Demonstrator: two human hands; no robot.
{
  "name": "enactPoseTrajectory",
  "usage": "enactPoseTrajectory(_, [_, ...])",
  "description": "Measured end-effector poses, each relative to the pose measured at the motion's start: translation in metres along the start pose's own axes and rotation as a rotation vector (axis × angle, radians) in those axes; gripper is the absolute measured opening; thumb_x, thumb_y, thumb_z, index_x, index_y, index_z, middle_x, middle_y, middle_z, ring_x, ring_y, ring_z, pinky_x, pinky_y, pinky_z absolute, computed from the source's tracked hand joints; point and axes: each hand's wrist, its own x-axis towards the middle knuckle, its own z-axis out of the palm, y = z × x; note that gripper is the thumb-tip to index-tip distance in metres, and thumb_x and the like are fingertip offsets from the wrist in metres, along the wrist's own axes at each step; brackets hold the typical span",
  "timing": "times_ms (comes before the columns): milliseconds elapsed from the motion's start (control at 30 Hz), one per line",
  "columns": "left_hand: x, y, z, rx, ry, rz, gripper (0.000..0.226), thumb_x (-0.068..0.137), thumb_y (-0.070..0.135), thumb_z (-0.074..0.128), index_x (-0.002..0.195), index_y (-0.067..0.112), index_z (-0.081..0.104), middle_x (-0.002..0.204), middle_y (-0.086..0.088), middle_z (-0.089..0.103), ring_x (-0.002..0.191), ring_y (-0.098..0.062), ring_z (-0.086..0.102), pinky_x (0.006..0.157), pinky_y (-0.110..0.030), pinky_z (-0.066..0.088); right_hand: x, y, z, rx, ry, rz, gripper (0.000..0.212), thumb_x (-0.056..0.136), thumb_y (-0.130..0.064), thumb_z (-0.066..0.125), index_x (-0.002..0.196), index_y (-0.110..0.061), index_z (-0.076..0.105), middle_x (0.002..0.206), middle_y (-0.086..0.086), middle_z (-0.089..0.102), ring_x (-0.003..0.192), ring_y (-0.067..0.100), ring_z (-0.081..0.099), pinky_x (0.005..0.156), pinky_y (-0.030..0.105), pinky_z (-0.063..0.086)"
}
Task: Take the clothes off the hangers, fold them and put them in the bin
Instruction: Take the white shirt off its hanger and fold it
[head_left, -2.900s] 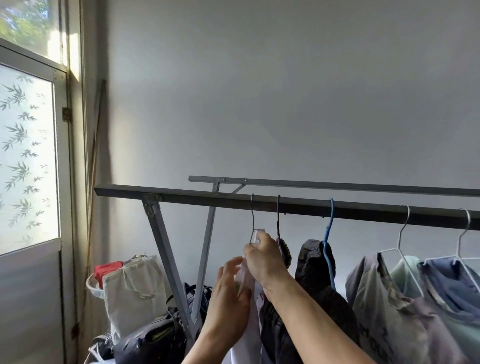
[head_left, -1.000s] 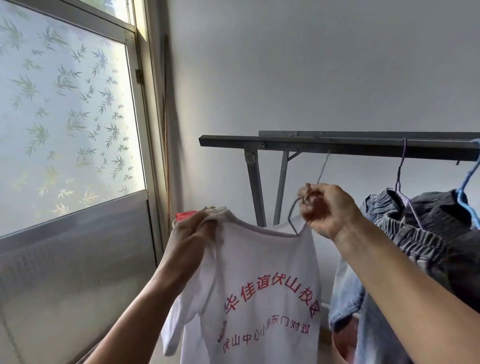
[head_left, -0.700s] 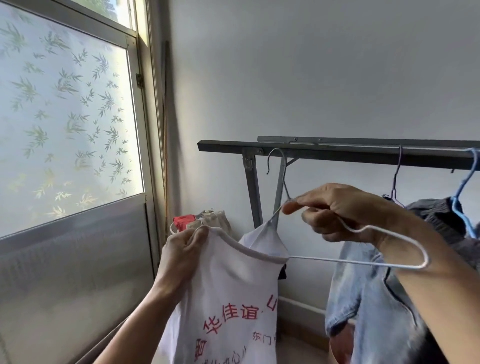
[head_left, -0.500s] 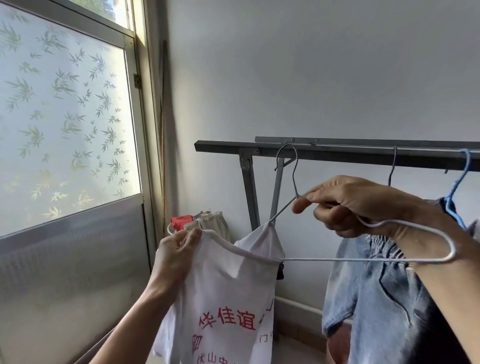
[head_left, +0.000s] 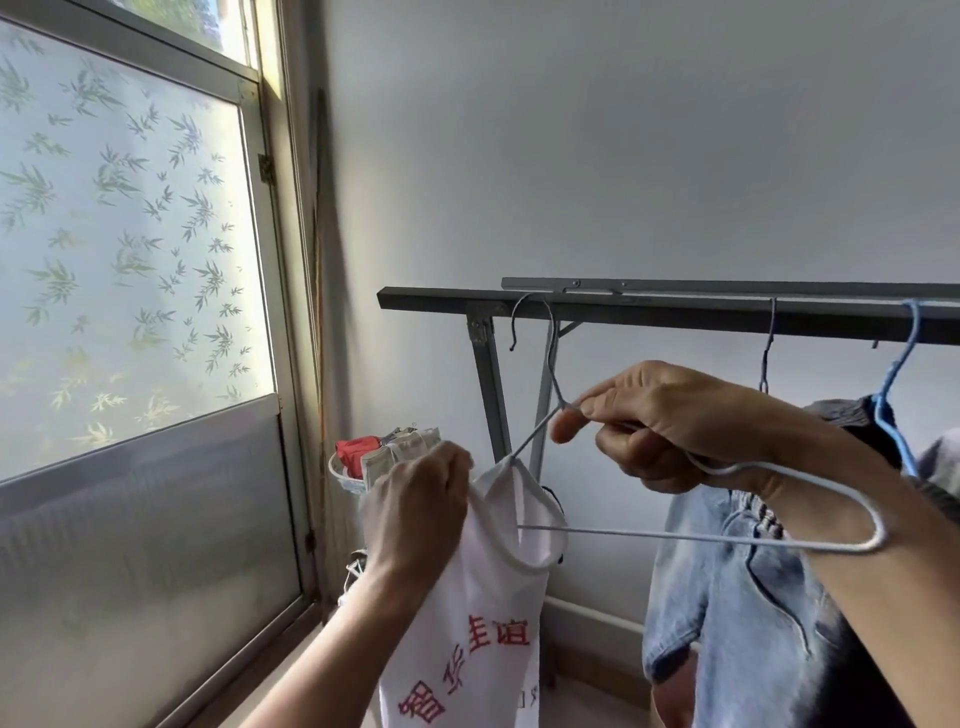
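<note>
Thin white wire hanger (head_left: 675, 536): pinched just below its twisted neck between thumb and forefinger of the right hand (head_left: 670, 423), with the remaining fingers curled under the upper wire. The hanger is held tilted, hook uppermost. The hook overlaps the dark metal rail (head_left: 701, 314) of the clothes rack, and whether it is caught on the rail cannot be told from this angle.

White T-shirt with red printed characters (head_left: 483, 603): its ribbed collar is gripped in the closed fingers of the left hand (head_left: 415, 506), and the body of the shirt hangs down from that hand, below the rail's left end. The hanger's left shoulder is seen inside the neck opening. Its right shoulder is outside the shirt, bare, in front of the right forearm.

Further right along the rail, pale blue denim jeans (head_left: 737, 613) are seen below a grey wire hook (head_left: 767, 353). A bright blue plastic hanger (head_left: 894, 410) carrying dark cloth hangs beside them.

A frosted window with a bamboo-leaf pattern (head_left: 130, 234) is noted at left. Behind the left hand, in the corner, a white basket (head_left: 340, 475) holding red and pale cloth is noted.
</note>
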Motion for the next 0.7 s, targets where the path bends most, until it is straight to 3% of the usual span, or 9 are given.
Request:
enactPoseTrajectory(67, [0.003,-0.015,0.005,-0.176,-0.09,-0.057,0.027,0.099,0.034,0.049,0.077,0.025,0.063,0.075,0.009,0.067,0.066,-0.011,0.062,0.065,-0.03,0.053,-0.005,0.004,-0.005,0.022,-0.021,0.01,0.036,0.104,-0.01,0.028,0.105,0.006,0.061,0.049,-0.001,0.019,0.035,0.006,0.014,0.037,0.015,0.011])
enactPoseTrajectory(133, [0.003,-0.014,0.002,-0.485,-0.363,-0.074,0.02,0.093,0.049,0.054,0.096,0.033,0.067,0.084,0.015,0.067,0.074,-0.002,0.064,0.075,-0.027,0.057,-0.008,0.007,-0.007,0.034,-0.044,0.019,0.037,0.104,-0.009,0.028,0.105,0.006,0.061,0.048,-0.002,0.02,0.034,0.005,0.014,0.037,0.014,0.011])
enactPoseTrajectory(200, [0.0,-0.008,0.002,-0.552,-0.561,0.023,0.03,0.083,0.064,0.056,0.097,0.04,0.068,0.079,0.018,0.067,0.072,0.003,0.063,0.073,-0.023,0.055,-0.008,0.009,-0.008,0.008,-0.068,0.031,0.036,0.104,-0.008,0.027,0.106,0.007,0.06,0.047,-0.002,0.02,0.034,0.005,0.014,0.036,0.013,0.012])
enactPoseTrajectory(267, [0.0,-0.007,0.003,-0.552,-0.551,0.083,0.024,0.089,0.049,0.06,0.082,0.029,0.072,0.07,0.013,0.066,0.066,0.005,0.057,0.066,-0.021,0.047,-0.007,0.01,-0.009,-0.002,-0.083,0.034,0.036,0.104,-0.009,0.027,0.107,0.007,0.06,0.047,-0.002,0.02,0.034,0.006,0.014,0.036,0.014,0.013])
enactPoseTrajectory(333, [0.004,-0.008,0.003,-0.634,-0.519,0.056,0.021,0.094,0.033,0.062,0.079,0.021,0.071,0.068,0.007,0.064,0.063,0.002,0.052,0.063,-0.021,0.044,-0.008,0.01,-0.013,0.031,-0.081,0.023,0.036,0.104,-0.009,0.028,0.107,0.006,0.061,0.047,-0.002,0.022,0.034,0.006,0.016,0.036,0.014,0.013])
enactPoseTrajectory(467, [0.011,-0.021,0.007,-0.694,-0.28,-0.208,0.027,0.096,0.018,0.061,0.07,0.018,0.069,0.062,0.009,0.062,0.059,-0.005,0.053,0.058,-0.023,0.044,-0.017,0.008,-0.021,0.098,-0.027,0.007,0.036,0.103,-0.01,0.03,0.103,0.004,0.063,0.046,-0.003,0.023,0.033,0.005,0.016,0.036,0.014,0.012])
enactPoseTrajectory(567, [0.012,-0.045,0.009,-0.643,-0.171,-0.475,0.03,0.097,0.028,0.058,0.072,0.016,0.069,0.062,0.002,0.066,0.059,-0.018,0.06,0.057,-0.033,0.05,-0.023,0.005,-0.033,0.148,0.183,-0.062,0.032,0.102,-0.012,0.033,0.103,0.002,0.062,0.046,-0.004,0.024,0.033,0.006,0.017,0.035,0.014,0.014])
enactPoseTrajectory(700, [0.008,-0.05,0.013,-0.752,-0.225,-0.584,0.027,0.097,0.028,0.059,0.079,0.014,0.072,0.068,-0.003,0.07,0.064,-0.021,0.062,0.065,-0.04,0.054,0.0,0.013,-0.047,0.178,0.552,-0.108,0.025,0.1,-0.004,0.03,0.102,0.001,0.054,0.046,-0.003,0.026,0.034,0.007,0.018,0.033,0.015,0.016])
